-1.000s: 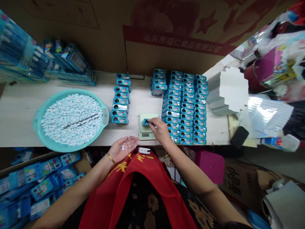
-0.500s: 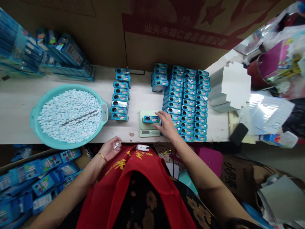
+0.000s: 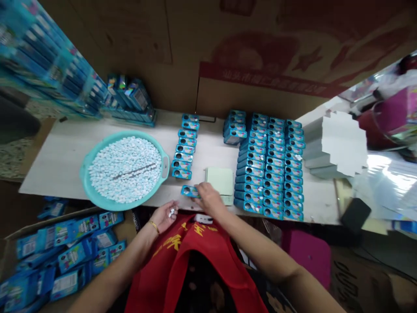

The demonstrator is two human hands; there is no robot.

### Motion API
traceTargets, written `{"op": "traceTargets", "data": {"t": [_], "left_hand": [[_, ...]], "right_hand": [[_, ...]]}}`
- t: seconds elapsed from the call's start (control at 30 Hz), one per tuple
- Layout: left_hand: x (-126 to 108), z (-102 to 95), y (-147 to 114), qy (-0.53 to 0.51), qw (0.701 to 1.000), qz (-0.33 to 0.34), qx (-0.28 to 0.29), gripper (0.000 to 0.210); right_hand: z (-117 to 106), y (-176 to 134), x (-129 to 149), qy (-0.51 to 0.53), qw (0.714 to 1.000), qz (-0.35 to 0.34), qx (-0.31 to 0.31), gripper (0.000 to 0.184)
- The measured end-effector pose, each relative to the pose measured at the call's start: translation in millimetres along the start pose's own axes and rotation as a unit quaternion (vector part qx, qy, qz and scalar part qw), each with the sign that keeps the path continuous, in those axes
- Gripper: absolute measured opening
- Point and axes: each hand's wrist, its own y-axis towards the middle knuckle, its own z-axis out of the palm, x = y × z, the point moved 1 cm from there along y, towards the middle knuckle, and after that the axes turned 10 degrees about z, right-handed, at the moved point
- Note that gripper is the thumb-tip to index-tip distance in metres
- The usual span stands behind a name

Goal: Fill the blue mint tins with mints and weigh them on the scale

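The right hand (image 3: 209, 200) grips the right end of a blue tin (image 3: 187, 190) near the desk's (image 3: 60, 152) front edge, its long axis running along that edge. The left hand (image 3: 163, 218), close by, cups white tablets (image 3: 171, 212).

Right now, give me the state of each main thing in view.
Left hand: cupped, holding white pieces
Right hand: gripping blue container
Scale: flat, partly hidden
Blue container: held left of scale, height unclear
Basin: filled with pale pieces
Carton: open, holding blue packs
Left containers: standing in line
Right containers: standing in columns
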Motion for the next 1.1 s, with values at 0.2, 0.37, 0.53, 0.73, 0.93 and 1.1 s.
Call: {"op": "traceTargets", "data": {"t": [0.2, 0.37, 0.53, 0.73, 0.93, 1.1], "left_hand": [[-13, 22.1, 27, 0.024, 0.999, 0.031, -0.02, 0.01], [-19, 25.7, 29, 0.028, 0.999, 0.031, -0.019, 0.004], [-3, 21.5, 11, -0.006, 1.0, 0.016, -0.02, 0.018], [7, 40.2, -6, -0.023, 1.0, 0.003, 0.008, 0.016], [5, 62.7, -10, -0.055, 0.995, -0.003, 0.083, 0.018], [7, 78.7, -8, -0.064, 0.99, -0.015, 0.122, 0.02]], "right_hand": [[20, 38, 27, -0.03, 0.996, -0.053, -0.06, 0.039], [-45, 83, -79, -0.077, 0.978, 0.092, -0.171, 0.027], [-89, 135, -164, -0.182, 0.946, 0.193, -0.185, 0.021], [-89, 119, -157, -0.219, 0.956, 0.083, -0.174, 0.021], [-81, 26, -95, -0.238, 0.968, -0.031, -0.069, 0.023], [-57, -12, -63, -0.194, 0.98, -0.032, -0.043, 0.021]]}}
